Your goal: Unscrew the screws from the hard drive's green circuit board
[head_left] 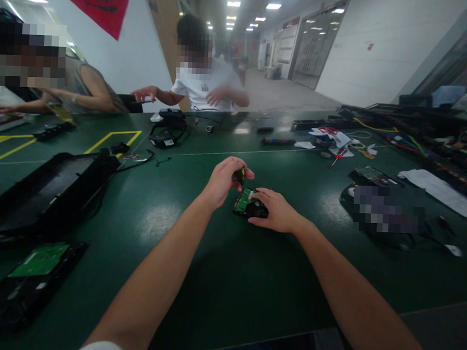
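A small black device with a green circuit board (pixel 241 201) lies on the green table in front of me. My left hand (pixel 222 184) is closed around a black and yellow screwdriver (pixel 240 175), held upright over the board's far left part. Its tip is too small to make out. My right hand (pixel 275 210) rests over the right side of the device, its fingers bent around the edge and pressing on the board and black casing. Part of the device is hidden under these fingers.
A long black casing (pixel 50 193) and another board in a black frame (pixel 36 269) lie left. Black device parts (pixel 386 212) and a white sheet (pixel 437 191) lie right. A red screwdriver (pixel 338 157) lies farther back. Two people sit across the table (pixel 187 178).
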Available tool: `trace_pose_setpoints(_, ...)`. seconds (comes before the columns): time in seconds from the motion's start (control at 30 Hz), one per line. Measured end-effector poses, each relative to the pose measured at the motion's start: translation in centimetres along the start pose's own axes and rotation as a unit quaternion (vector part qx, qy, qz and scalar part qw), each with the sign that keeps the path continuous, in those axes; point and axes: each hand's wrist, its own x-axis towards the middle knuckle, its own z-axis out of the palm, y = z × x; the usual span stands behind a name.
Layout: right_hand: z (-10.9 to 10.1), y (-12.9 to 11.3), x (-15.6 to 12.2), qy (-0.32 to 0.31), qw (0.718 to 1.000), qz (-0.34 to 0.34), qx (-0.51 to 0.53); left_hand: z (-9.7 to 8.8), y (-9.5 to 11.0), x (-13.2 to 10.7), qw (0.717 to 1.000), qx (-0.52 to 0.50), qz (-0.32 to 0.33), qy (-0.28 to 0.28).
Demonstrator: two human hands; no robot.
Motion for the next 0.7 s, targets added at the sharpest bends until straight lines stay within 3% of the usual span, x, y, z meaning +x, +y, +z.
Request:
trace_pose_setpoints(0.13, 0.03, 0.05, -0.08, 0.005, 1.0, -0.002, 0.0, -0.14, 0.07, 0.07, 0.999, 0.022, 0.007, 0.03)
trace_pose_setpoints(0.4, -0.04, -0.08, -0.02, -0.001, 1.0, 0.003, -0.003, -0.44, 0.39, 0.1, 0.998, 0.056, 0.028, 0.013)
trace_pose_setpoints(0.7, 0.1, -0.04, 0.01, 0.007, 1.0, 0.003, -0.003, 0.12, 0.53, -0.45, 0.998, 0.029, -0.021, -0.061)
